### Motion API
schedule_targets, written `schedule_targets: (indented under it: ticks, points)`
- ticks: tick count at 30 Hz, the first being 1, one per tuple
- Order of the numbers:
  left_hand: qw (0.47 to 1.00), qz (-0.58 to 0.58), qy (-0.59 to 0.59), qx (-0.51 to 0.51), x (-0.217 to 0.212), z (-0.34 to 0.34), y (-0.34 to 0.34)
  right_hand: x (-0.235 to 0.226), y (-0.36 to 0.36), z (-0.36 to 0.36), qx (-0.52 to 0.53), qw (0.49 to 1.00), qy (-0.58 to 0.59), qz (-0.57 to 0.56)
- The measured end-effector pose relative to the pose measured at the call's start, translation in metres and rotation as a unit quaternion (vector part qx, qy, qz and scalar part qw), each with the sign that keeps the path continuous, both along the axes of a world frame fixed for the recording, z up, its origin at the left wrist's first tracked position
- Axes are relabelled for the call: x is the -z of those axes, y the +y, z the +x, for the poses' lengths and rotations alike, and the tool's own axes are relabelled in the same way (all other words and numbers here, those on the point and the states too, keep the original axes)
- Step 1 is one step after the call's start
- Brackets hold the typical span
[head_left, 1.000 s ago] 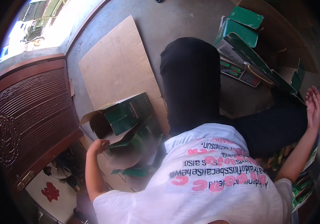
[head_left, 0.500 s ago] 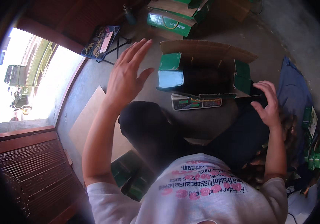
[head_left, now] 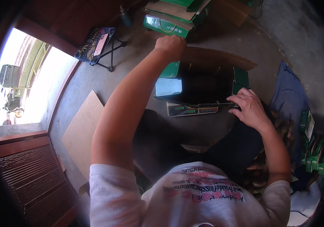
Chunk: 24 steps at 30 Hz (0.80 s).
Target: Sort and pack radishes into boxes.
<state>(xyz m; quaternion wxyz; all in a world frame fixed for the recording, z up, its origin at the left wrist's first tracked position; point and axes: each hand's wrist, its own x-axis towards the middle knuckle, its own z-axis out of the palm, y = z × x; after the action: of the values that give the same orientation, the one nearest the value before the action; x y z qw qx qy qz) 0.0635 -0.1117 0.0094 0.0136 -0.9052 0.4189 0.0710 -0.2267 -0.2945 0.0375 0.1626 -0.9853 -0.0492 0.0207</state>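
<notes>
An open cardboard box [head_left: 222, 62] stands on the concrete floor in front of my knees, dark inside, with green packs [head_left: 169, 71] along its left and right walls. My left hand [head_left: 170, 46] reaches out to the box's far left corner, its fingers curled tight on the edge of the far flap. My right hand [head_left: 249, 109] rests on the box's near right edge, fingers spread and bent over it. A flat green and white pack [head_left: 192, 109] lies along the near edge between my hands.
A stack of green boxes [head_left: 169, 20] sits just beyond the carton. A folding stool [head_left: 96, 42] stands at the far left, a flat cardboard sheet [head_left: 82, 134] lies left of my leg. Blue cloth [head_left: 291, 94] and upright green packs [head_left: 315, 153] are at my right. A wooden door [head_left: 29, 178] is at lower left.
My left hand, raised and open half a second ago, has gone forward and closed at the carton's far corner. My right hand stays at the near right edge.
</notes>
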Motion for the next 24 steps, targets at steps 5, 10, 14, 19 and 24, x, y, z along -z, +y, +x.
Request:
schedule_targets:
  ticks: [5, 10, 14, 19, 24]
  points:
    - [0.998, -0.037, -0.037, 0.022, -0.001, -0.008, 0.016, 0.018, -0.020, -0.004, -0.010, 0.997, 0.017, -0.074]
    - [0.995, -0.058, -0.085, -0.009, 0.006, -0.015, 0.035, 0.016, -0.006, 0.001, -0.006, 0.994, -0.047, -0.097]
    - [0.990, -0.092, -0.031, -0.103, 0.007, 0.016, 0.095, -0.028, 0.030, 0.044, -0.050, 0.985, -0.087, -0.144]
    - [0.967, -0.113, -0.041, -0.223, -0.019, 0.039, 0.200, -0.083, 0.084, 0.115, -0.143, 0.966, -0.117, -0.180]
    - [0.948, -0.127, -0.066, -0.285, -0.045, 0.025, 0.346, -0.096, 0.190, 0.162, -0.267, 0.931, -0.181, -0.170]
